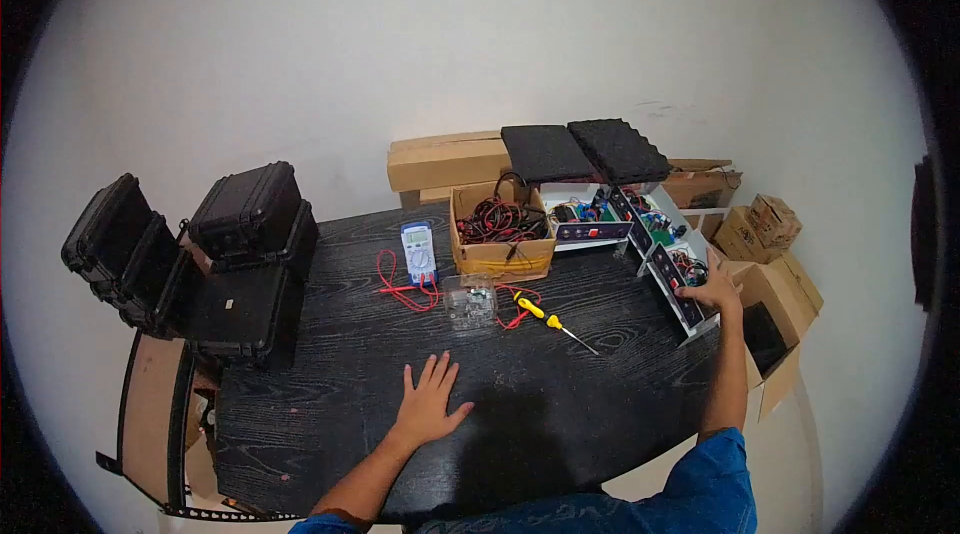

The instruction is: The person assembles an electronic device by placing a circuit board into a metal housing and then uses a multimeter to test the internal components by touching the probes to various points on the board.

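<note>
Right now L hand (430, 404) lies flat on black table (560, 414), fingers spread, holding nothing. R hand (712, 286) rests atop white electronics unit (675, 284) at table's right edge; can't tell if it grips. Between hands lies yellow screwdriver (556, 325); multimeter (418, 251) sits beyond L hand.

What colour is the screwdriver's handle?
Yellow. The screwdriver shows best in the head view.

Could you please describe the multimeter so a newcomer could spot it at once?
On the black table, look near the far edge, just left of the open cardboard box of cables. The multimeter lies there, the only blue-cased thing with a screen, trailing red leads.
</note>
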The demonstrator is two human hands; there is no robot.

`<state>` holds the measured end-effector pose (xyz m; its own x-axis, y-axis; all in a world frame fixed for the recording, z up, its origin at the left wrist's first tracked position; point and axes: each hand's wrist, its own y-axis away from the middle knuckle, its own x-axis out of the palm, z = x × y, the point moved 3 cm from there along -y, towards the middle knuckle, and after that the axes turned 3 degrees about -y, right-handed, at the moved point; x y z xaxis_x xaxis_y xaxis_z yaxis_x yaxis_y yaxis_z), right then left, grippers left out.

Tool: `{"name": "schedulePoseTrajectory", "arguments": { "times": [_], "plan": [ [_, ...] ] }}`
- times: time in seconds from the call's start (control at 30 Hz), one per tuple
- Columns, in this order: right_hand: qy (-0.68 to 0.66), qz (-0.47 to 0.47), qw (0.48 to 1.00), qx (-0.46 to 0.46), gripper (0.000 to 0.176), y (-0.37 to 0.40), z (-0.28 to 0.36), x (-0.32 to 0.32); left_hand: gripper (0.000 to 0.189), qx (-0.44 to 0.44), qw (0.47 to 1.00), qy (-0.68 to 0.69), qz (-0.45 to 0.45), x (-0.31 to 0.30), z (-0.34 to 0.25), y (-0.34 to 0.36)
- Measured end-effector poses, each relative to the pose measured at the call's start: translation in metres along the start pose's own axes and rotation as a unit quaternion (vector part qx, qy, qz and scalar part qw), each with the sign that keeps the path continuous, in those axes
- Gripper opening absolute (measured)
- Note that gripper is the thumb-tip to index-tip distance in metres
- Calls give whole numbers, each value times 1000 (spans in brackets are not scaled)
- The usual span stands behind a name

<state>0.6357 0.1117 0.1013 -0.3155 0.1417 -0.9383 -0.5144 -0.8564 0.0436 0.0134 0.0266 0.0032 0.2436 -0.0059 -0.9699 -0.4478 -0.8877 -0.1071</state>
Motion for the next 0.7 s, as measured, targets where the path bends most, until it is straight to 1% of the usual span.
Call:
{"name": "schedulePoseTrajectory", "arguments": {
  "times": [0.07,0.1,0.17,0.27,0.37,0.4,0.5,0.53,0.63,0.7],
  "plan": [
    [-2,-18,1000,8,150,-3,-2,1,82,4,1000,11,-10,0,-2,0],
    [-11,-29,999,10,147,9,6,7,82,5,1000,10,-7,-3,5,7],
    [-20,-63,998,10,140,26,19,-5,81,8,1000,18,-11,-2,5,7],
    [-48,-120,991,-35,128,26,15,-1,80,9,999,32,-14,-1,6,8],
    [-26,-156,987,-32,118,42,24,-10,78,5,999,44,-14,-4,4,7],
    [-31,-171,984,-47,111,48,28,-15,78,5,999,43,-18,-5,4,5],
    [13,-190,978,-83,107,68,42,-31,76,0,999,46,-23,-5,3,3],
    [10,-195,975,-102,102,80,55,-38,76,-3,998,50,-24,-5,3,2],
    [-43,-185,956,-225,101,110,89,-45,75,-9,997,66,-32,-8,3,3],
    [-77,-144,939,-303,100,128,117,-42,73,-12,995,85,-45,-8,4,4]
  ]
}}
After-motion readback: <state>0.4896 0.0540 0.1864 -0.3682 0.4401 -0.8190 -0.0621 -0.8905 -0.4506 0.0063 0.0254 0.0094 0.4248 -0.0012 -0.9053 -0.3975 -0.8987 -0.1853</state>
